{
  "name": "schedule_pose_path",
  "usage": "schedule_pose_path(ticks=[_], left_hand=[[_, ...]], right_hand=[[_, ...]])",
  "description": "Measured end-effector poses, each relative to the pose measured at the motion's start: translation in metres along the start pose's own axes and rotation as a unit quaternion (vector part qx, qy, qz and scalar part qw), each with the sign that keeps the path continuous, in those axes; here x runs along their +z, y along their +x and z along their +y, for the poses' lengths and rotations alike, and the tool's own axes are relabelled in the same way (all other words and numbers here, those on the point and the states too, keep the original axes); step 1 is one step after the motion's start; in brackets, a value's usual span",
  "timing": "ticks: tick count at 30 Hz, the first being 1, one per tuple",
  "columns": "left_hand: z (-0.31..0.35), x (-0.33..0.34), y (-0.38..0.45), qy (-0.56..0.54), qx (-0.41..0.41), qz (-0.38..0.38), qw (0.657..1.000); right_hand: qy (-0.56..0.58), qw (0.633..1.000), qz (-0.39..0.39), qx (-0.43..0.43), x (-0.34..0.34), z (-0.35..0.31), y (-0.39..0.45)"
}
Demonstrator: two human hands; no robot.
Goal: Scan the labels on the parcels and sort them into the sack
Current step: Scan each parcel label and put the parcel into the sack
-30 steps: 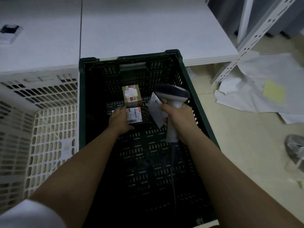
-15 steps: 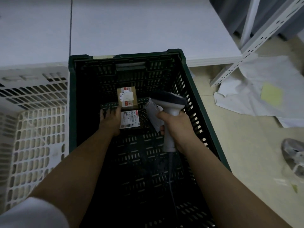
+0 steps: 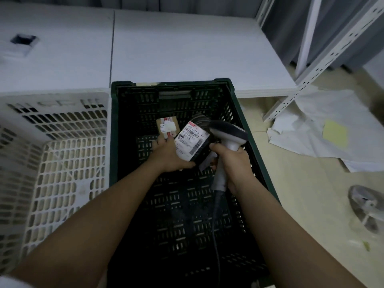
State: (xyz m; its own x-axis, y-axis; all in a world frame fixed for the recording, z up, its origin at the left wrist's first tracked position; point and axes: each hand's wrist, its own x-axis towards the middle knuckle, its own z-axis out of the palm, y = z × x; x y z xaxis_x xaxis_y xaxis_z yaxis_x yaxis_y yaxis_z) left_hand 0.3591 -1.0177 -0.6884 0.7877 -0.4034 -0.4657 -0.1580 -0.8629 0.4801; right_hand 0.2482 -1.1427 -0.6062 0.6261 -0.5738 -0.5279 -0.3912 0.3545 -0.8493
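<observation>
Holding a dark parcel [image 3: 192, 142] above the green crate [image 3: 257, 163], the left hand [image 3: 168, 154] grips its edge; the right hand [image 3: 232, 163] clutches the scanner [image 3: 227, 134]. Tilting the label squarely toward the scanner should help.

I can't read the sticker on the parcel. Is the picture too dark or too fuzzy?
Both, in the head view: the room is dim, and the dark green slatted plastic crate is nearly black inside. The white barcode label on the dark parcel in the left hand is smeared by motion. The straight table edges bow from the wide lens.
</observation>
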Motion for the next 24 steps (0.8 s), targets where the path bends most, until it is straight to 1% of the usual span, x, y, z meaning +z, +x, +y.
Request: schedule_pose_path(ticks=[3,4,6,8,11,14,18,20,22,24], left_hand=[[0.016,-0.029,-0.039,-0.067,0.032,0.061,0.995],[0.017,-0.037,-0.050,-0.103,0.042,0.068,0.992],[0.020,-0.057,-0.076,-0.178,0.053,0.051,0.981],[0.018,-0.073,-0.099,-0.209,0.060,0.052,0.975],[0.007,-0.092,-0.137,-0.236,0.080,0.081,0.965],[-0.010,-0.105,-0.178,-0.312,0.089,0.092,0.942],[-0.032,-0.121,-0.228,-0.408,0.061,0.126,0.902],[-0.039,-0.123,-0.252,-0.429,0.059,0.123,0.893],[-0.044,-0.123,-0.271,-0.440,0.059,0.124,0.887],[-0.049,-0.125,-0.285,-0.468,0.048,0.119,0.874]], right_hand=[[0.065,0.998,0.010,-0.018,0.003,-0.007,-0.017],[0.078,0.996,0.012,-0.028,0.005,-0.009,-0.023],[0.090,0.995,0.012,-0.053,0.012,-0.013,-0.037],[0.113,0.991,-0.004,-0.075,0.023,-0.017,-0.053],[0.138,0.984,-0.041,-0.106,0.040,-0.021,-0.079],[0.136,0.983,-0.050,-0.109,0.050,-0.021,-0.107],[0.111,0.979,-0.126,-0.116,0.056,-0.019,-0.151],[0.099,0.974,-0.154,-0.131,0.057,-0.017,-0.168],[0.080,0.973,-0.160,-0.146,0.059,-0.016,-0.177],[0.064,0.973,-0.165,-0.148,0.059,-0.014,-0.185]])
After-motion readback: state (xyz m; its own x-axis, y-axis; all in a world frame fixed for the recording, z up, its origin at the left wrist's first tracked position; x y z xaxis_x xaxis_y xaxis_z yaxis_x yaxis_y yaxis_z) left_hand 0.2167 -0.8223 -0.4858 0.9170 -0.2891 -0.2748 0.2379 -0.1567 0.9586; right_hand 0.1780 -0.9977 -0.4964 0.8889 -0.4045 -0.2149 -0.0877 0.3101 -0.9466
